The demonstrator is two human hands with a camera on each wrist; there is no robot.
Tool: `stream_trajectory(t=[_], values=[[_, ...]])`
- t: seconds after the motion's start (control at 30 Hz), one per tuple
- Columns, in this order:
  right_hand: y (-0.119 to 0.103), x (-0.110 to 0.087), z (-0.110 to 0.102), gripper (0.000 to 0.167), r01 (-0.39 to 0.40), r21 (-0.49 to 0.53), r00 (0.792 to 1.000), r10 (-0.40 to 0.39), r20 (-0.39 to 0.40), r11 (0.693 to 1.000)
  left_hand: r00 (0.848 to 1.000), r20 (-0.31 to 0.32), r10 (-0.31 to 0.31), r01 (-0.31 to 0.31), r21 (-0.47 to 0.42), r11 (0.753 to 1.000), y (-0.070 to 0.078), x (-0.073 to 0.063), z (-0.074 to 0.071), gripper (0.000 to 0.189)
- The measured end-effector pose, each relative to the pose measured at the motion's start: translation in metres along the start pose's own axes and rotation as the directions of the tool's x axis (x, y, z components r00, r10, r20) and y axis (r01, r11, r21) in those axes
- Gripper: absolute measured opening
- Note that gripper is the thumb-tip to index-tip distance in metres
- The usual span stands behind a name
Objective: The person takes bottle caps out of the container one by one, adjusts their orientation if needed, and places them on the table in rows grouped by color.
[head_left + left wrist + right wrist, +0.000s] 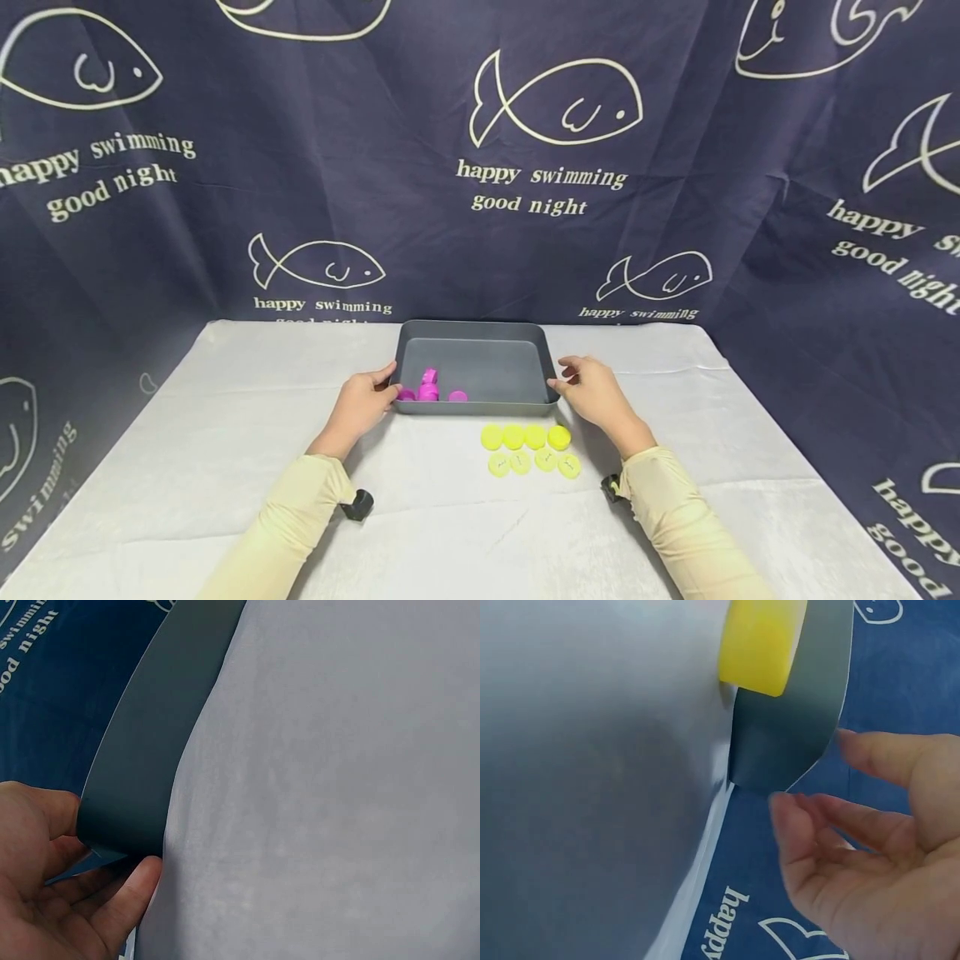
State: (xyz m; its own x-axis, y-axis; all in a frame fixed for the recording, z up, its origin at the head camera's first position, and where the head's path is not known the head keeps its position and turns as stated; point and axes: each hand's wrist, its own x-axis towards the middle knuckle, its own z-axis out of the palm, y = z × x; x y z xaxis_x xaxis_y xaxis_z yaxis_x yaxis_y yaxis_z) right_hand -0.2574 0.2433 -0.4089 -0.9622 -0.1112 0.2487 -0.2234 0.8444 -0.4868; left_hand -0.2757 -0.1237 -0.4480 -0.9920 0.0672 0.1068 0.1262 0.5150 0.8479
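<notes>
A dark grey rectangular tray [480, 408] stands at the back of the table. My left hand [365, 403] grips its front left corner, with fingertips at the rim and under the edge in the left wrist view. Beside the front right corner is my right hand [596, 392]; its fingers are parted, and the thumb and fingertips are at or very near the tray wall [780, 742]. Several small magenta round pieces [428, 392] lie in the tray's front left part, some stacked or leaning.
In front of the tray are two rows on the cloth: bright yellow thick discs [513, 436] behind, paler yellow discs [520, 462] with dark writing nearer me. A white cloth covers the table [450, 533]. A navy fish-print curtain [420, 208] hangs close behind the tray.
</notes>
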Motion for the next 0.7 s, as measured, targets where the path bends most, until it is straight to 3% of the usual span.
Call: stream_trajectory(t=[0.17,0.43,0.6,0.7], values=[[0.0023,-0.0008,0.0024,0.048,-0.073,-0.006,0.994,0.073,0.085,0.997,1.0,-0.004,0.0,0.0,0.0,1.0,0.0012,0.0008,0.0011,0.047],[-0.0006,-0.0024,0.0051,0.048,-0.117,0.009,0.978,0.114,0.175,0.993,1.0,-0.004,0.013,-0.013,0.024,1.0,0.0015,-0.0002,0.0008,0.048],[-0.0011,-0.001,0.0058,0.044,-0.146,0.054,0.971,0.132,0.201,0.988,1.0,-0.001,0.03,-0.03,0.04,0.999,0.0012,-0.001,0.001,0.048],[-0.0009,-0.0004,0.0047,0.041,-0.118,0.018,0.978,0.113,0.173,0.993,0.999,0.008,0.039,-0.04,0.055,0.998,0.0022,-0.001,0.0016,0.049]])
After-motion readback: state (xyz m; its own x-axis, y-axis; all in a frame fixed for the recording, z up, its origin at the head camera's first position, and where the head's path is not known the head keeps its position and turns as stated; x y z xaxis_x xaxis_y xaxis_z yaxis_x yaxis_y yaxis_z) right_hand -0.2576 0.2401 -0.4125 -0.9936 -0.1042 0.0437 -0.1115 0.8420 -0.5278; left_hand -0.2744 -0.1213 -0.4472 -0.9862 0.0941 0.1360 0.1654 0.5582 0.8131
